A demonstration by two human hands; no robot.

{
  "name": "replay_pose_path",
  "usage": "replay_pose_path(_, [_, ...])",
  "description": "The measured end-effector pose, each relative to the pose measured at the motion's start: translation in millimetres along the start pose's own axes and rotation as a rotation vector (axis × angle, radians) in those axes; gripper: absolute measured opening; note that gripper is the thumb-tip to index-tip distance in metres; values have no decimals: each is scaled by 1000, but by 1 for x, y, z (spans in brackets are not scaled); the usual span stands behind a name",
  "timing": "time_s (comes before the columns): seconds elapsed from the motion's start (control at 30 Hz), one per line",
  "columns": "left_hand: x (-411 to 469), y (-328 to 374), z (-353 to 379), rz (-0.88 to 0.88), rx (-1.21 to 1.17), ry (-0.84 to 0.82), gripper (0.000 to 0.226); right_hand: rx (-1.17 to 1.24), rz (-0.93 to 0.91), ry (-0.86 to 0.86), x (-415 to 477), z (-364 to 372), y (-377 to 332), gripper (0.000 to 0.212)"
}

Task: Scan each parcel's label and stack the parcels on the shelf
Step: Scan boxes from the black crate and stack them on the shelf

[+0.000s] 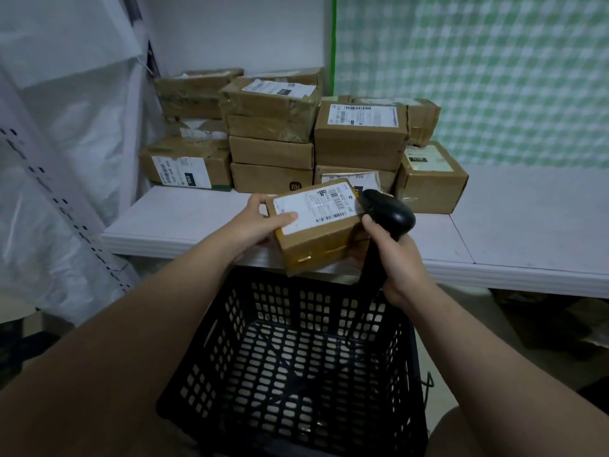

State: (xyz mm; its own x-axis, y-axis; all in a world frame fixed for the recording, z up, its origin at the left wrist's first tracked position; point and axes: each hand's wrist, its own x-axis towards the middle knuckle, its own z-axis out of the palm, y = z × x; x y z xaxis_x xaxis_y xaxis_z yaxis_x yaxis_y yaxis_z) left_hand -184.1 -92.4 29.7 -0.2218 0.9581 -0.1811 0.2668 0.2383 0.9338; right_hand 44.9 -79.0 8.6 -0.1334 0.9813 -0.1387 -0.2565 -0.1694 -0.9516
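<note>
My left hand (260,222) grips a small brown cardboard parcel (316,245) by its left end, thumb lying on the white shipping label (316,206). The parcel is held tilted above the front edge of the white shelf (184,222). My right hand (395,262) holds a black handheld scanner (389,216) by its grip, its head touching the parcel's right end at the label. Several brown parcels (361,133) with labels are stacked in piles at the back of the shelf.
A black plastic basket (230,324) with nothing in it sits below my arms in front of the shelf. White plastic sheeting (66,133) hangs at the left. A green-checked curtain (478,77) covers the back right, with bare shelf beneath it.
</note>
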Motion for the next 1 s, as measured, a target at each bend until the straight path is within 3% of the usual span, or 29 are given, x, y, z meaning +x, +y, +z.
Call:
replay_pose_path(0.1, [-5,-12,1,13,14,-59,61,39,-43,5,-4,5,2,33])
replay_pose_path(0.2, [-18,-16,6,5,-16,-107,43,32,-76,-12,-10,8,2,21])
replay_pose_path(0.33, [-30,-12,16,19,-42,-156,43,-30,-166,-32,-14,9,-10,22])
replay_pose_path(0.47, [-28,-7,24,180,-113,54,90,-94,-302,7,-20,4,-30,9])
replay_pose_path(0.53, [-23,-11,24,233,-143,118,104,-204,-342,-10,-27,0,-36,4])
replay_pose_path(0.73, [-19,-28,31,245,-185,179,104,-399,-344,-113,-44,0,-32,38])
replay_pose_path(1.0, [-22,-29,34,258,-165,180,105,-382,-347,-143,-53,2,-34,31])
